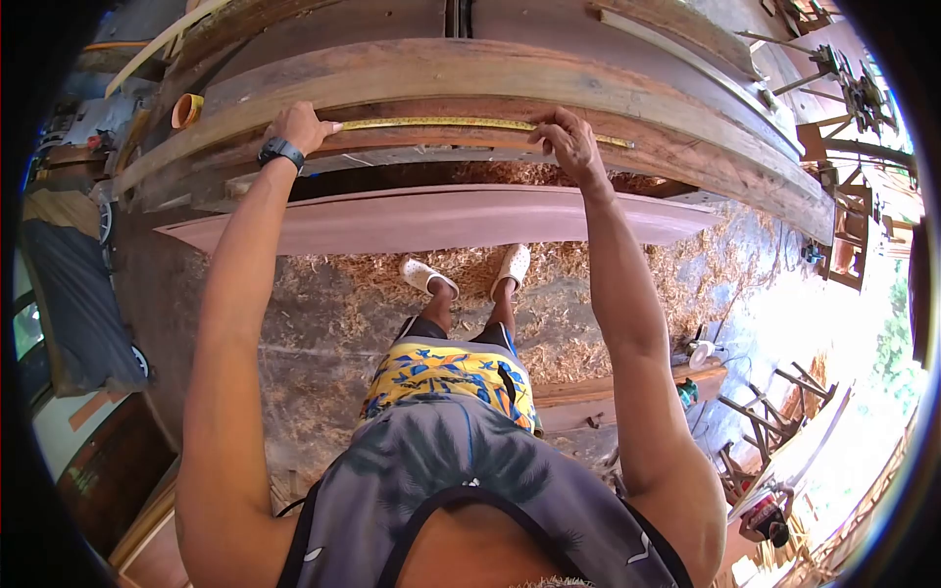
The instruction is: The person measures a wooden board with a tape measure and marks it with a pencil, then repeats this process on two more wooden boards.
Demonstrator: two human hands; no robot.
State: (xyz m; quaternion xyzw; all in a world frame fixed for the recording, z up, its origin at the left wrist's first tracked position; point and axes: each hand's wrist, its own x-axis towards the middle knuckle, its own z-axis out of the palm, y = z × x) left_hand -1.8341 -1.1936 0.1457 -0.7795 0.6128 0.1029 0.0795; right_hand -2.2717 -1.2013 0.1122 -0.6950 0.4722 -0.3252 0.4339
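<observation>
A yellow tape measure (431,123) is stretched along a long wooden plank (441,83) on the workbench. My left hand (297,128), with a dark watch on its wrist, is closed around the tape's left part, its thumb pointing right along the blade. Whether the tape's case is inside that hand is hidden. My right hand (569,143) is over the blade farther right, fingers curled and pinched together at the tape. Anything small between those fingertips cannot be made out. Beyond this hand the blade runs on a short way to its end on the wood.
A long pinkish board (441,220) stands between the bench and my feet. Wood shavings (559,323) cover the floor. A roll of orange-yellow tape (187,111) sits at the bench's left. Wooden frames (765,421) stand at right, near another person (765,517).
</observation>
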